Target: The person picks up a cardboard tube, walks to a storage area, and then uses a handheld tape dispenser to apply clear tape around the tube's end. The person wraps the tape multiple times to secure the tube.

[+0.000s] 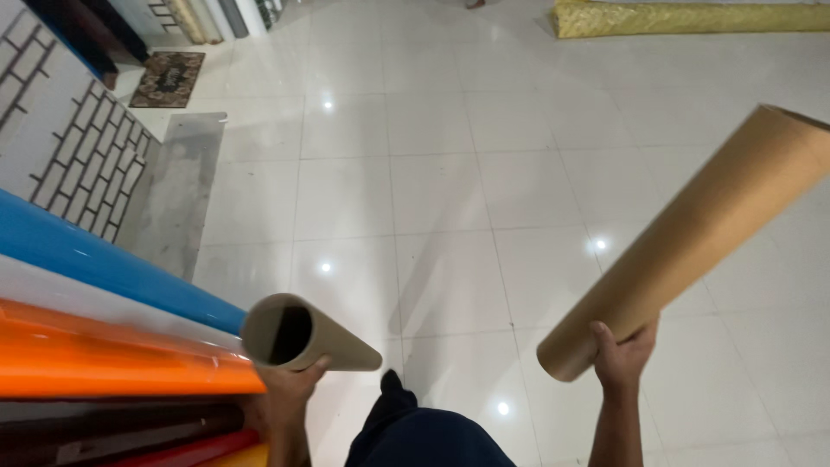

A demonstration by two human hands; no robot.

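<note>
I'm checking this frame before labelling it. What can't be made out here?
- Left hand: fingers hidden behind the grey tube, head view.
- Brown tube: far end cut off by the right edge.
- Coloured rolls: lengths cut off by the left edge.
- Right hand: palm hidden under the brown tube.

Glossy white floor tiles [450, 199] — patterned doormat [169, 78], yellow roll [692, 17], stacked blue [95, 259] and orange rolls [104, 359] at left.

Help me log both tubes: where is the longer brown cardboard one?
In the head view the brown cardboard tube slants across the right side, gripped near its lower end by the right hand, above the tiled floor.
</note>
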